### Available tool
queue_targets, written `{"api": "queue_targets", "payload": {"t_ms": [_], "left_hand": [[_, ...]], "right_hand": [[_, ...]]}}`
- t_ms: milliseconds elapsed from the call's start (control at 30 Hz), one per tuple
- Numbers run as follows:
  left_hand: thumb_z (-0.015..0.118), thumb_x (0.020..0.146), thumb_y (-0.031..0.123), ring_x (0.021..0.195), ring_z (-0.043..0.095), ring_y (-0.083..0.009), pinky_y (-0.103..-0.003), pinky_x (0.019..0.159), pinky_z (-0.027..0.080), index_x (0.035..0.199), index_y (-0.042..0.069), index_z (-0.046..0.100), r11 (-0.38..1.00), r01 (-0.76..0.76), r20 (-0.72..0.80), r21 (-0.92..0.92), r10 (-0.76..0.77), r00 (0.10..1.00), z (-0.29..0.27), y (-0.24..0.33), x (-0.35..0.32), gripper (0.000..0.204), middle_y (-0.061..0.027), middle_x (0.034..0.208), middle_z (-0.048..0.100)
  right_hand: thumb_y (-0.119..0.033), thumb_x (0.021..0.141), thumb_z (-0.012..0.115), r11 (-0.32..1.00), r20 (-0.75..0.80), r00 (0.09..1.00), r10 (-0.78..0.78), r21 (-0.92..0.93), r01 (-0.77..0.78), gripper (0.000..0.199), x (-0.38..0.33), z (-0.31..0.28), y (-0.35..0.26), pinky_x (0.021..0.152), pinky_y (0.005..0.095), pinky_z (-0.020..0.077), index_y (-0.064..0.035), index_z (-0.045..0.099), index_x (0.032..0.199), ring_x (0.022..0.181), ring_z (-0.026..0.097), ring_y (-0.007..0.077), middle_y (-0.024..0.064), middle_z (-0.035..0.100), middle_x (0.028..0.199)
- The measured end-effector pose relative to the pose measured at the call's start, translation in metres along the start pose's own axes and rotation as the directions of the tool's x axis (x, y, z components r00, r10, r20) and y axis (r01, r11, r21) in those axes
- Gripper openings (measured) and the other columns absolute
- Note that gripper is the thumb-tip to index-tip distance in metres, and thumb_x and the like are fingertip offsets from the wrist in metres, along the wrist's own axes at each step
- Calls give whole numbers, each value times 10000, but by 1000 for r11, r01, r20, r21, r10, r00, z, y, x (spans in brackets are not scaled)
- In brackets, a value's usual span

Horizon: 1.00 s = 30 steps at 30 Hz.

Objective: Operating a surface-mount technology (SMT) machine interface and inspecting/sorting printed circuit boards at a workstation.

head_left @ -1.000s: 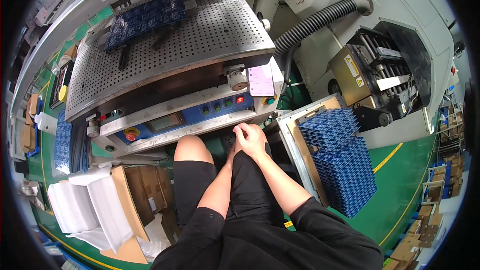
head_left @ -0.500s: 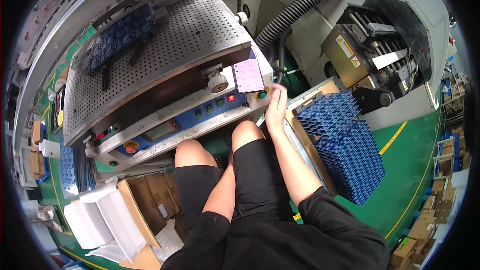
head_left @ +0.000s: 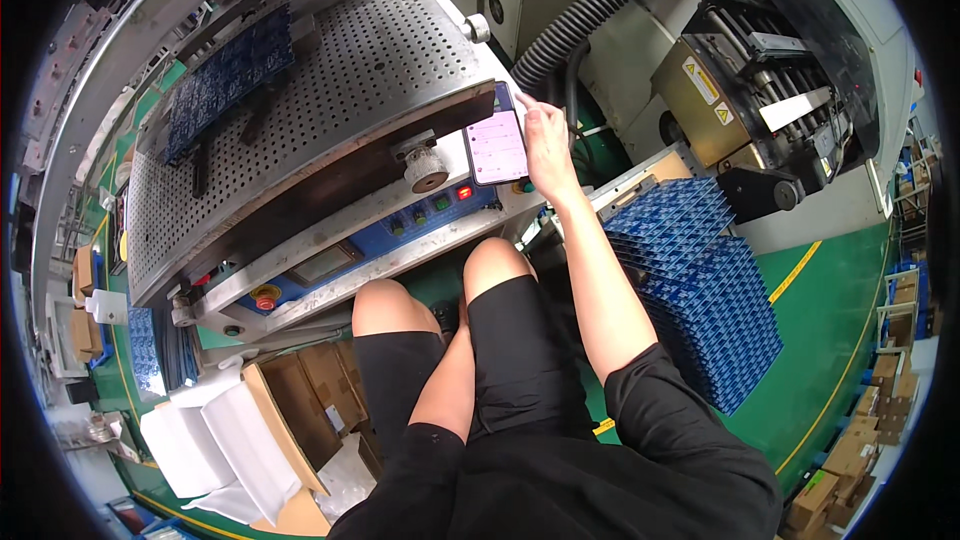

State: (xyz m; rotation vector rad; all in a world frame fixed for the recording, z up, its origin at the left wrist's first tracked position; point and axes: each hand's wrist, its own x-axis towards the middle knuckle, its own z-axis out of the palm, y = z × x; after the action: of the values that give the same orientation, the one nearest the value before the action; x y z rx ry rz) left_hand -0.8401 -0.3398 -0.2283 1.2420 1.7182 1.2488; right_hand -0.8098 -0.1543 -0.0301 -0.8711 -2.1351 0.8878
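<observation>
My right hand [head_left: 549,152] is beside the right edge of a phone [head_left: 497,148] with a lit pale pink screen. Its index finger stretches out toward the phone's upper right corner, and the other fingers bend slightly. Nothing shows in its grasp; whether it touches the phone is unclear. The phone leans on the front corner of a machine, over a blue control panel [head_left: 395,223]. My left forearm [head_left: 447,385] runs between my thighs, and the hand itself is hidden by my knees.
A perforated metal table [head_left: 360,70] carries a blue circuit panel [head_left: 228,80]. Stacked blue lattice sheets [head_left: 690,290] stand at my right, near a roller unit [head_left: 775,80] and a ribbed black hose [head_left: 600,15]. An opened cardboard box [head_left: 285,420] with white foam sheets [head_left: 235,450] sits lower left.
My right hand has moved up and forward, from below the phone's lower right corner to along its right edge. The view has shifted slightly; my left arm stays put.
</observation>
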Motion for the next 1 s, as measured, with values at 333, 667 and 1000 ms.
{"api": "queue_targets", "payload": {"t_ms": [333,667,1000], "left_hand": [[499,966,208,987,589,-259,-358,875,458,1195,50,585,995,63,-32,72,-61,998,10,-4,2,291,-145,1129,603],[510,953,201,932,603,-285,-377,838,469,1147,34,614,983,98,-53,156,-91,994,16,-1,11,276,-169,1068,623],[521,940,194,878,616,-310,-395,800,480,1100,17,642,962,150,-80,228,-135,988,19,-1,20,267,-194,1006,642]], "right_hand": [[-348,1065,363,809,-151,950,274,570,-143,433,-61,15,1,788,284,452,-18,622,1171,855,567,165,60,604,912],[-360,1068,397,594,194,906,377,699,-397,401,-65,11,-3,652,201,388,-24,613,1102,734,490,49,-17,595,861],[-315,1072,390,597,92,933,348,746,-296,351,-82,24,-9,626,192,397,-45,596,1163,723,502,55,-5,603,872]]}}
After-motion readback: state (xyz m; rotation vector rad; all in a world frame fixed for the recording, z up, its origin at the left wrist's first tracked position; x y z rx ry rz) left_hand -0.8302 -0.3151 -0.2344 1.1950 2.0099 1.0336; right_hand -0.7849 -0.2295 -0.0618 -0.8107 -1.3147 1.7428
